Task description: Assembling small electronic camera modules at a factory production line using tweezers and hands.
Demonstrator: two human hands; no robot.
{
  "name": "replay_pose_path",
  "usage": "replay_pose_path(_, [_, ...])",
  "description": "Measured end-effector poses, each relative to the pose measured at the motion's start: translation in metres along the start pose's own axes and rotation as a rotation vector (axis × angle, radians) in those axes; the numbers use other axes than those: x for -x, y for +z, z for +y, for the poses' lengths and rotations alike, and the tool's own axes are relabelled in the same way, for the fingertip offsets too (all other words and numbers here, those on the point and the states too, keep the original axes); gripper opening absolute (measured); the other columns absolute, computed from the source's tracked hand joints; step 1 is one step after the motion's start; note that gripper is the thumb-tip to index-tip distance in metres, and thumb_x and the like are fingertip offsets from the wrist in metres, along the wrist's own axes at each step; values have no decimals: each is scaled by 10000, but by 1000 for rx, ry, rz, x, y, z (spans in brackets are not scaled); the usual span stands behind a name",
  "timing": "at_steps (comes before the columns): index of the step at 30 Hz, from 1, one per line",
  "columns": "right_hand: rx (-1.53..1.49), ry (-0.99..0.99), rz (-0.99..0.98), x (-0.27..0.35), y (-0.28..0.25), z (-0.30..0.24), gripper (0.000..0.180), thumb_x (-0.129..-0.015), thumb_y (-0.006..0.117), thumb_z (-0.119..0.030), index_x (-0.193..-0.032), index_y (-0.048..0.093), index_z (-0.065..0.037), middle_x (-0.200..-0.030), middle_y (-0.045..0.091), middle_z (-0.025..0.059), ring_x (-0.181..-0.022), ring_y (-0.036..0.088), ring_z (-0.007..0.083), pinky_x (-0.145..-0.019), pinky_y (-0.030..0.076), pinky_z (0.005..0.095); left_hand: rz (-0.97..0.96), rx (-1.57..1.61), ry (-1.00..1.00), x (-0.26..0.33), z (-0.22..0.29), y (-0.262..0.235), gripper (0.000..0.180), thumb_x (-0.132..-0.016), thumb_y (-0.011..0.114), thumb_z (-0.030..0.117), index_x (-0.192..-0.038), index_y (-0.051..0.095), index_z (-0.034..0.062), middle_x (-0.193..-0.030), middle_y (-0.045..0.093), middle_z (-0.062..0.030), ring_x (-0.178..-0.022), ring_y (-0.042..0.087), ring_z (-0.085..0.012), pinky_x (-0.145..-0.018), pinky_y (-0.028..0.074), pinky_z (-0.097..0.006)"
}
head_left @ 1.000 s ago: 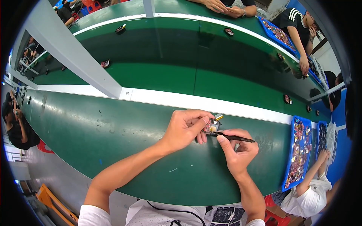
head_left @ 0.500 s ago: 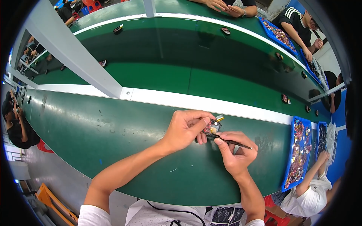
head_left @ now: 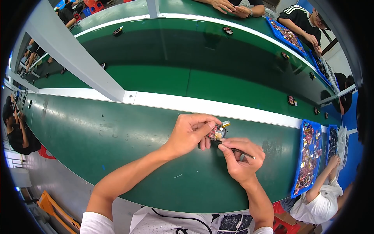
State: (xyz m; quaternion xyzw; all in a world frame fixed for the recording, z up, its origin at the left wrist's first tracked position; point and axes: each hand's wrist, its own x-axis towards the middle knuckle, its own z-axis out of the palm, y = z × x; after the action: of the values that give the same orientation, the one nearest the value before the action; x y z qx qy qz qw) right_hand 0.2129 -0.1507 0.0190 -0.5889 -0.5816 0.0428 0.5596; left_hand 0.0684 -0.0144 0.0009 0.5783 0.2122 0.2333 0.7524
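My left hand point(head_left: 193, 132) is closed around the edge of a small black electronic housing point(head_left: 219, 133), thumb on top. Inside the housing show a reddish circuit board and a pale round part. A short gold-and-silver piece point(head_left: 226, 123) sticks out at its far corner. Pinched in my right hand point(head_left: 245, 160) is a thin black stick-like tool point(head_left: 244, 153), its rear end pointing right. The tool's working end meets the near side of the housing, where my fingers partly hide it. Both hands are above the green worktable point(head_left: 128, 136).
Beyond a white rail point(head_left: 175, 102) runs a green conveyor belt point(head_left: 156, 78) carrying several small black housings. A blue tray point(head_left: 298, 187) of reddish circuit boards stands to my right, beside a blue tray point(head_left: 332, 142) of black parts. A white post point(head_left: 78, 54) rises at left. Co-workers sit around.
My right hand and the tool have shifted slightly left and down against the housing; my left hand keeps its grip. Housings on the belt have moved left. The far-right co-worker's hands have drawn together.
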Motion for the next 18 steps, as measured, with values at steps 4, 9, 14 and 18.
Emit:
replay_pose_path(4, [19,-32,22,1,-1,-2,161,-753,835,32,-852,738,-48,-836,778,91,-387,383,39,-396,308,208,-31,19,-61,-1,6,0,265,-1053,557,124,-1164,696,-72,-818,704,-101,-606,665,-127,-495,515,-239])
replay_pose_path(9, [23,1,28,2,-1,-3,144,-772,825,58,-858,726,-3,-854,768,137,-450,450,23,-430,325,193,-75,-80,26,0,8,3,263,-1015,616,76,-1245,668,-40,-890,705,-87,-663,658,-108,-501,486,-222])
replay_pose_path(14, [-26,42,102,3,0,1,160,-755,834,40,-857,732,-27,-854,779,107,-396,394,33,-399,307,207,-89,-133,144,1,0,4,374,-966,665,3,-1336,621,-19,-1046,689,-100,-710,656,-109,-499,468,-210])
replay_pose_path(18, [-19,32,108,5,0,1,166,-751,834,44,-861,733,-28,-860,780,103,-397,389,34,-397,310,212,-53,-66,56,4,4,8,364,-988,626,-1,-1349,605,-42,-961,692,-109,-670,648,-116,-481,480,-218])
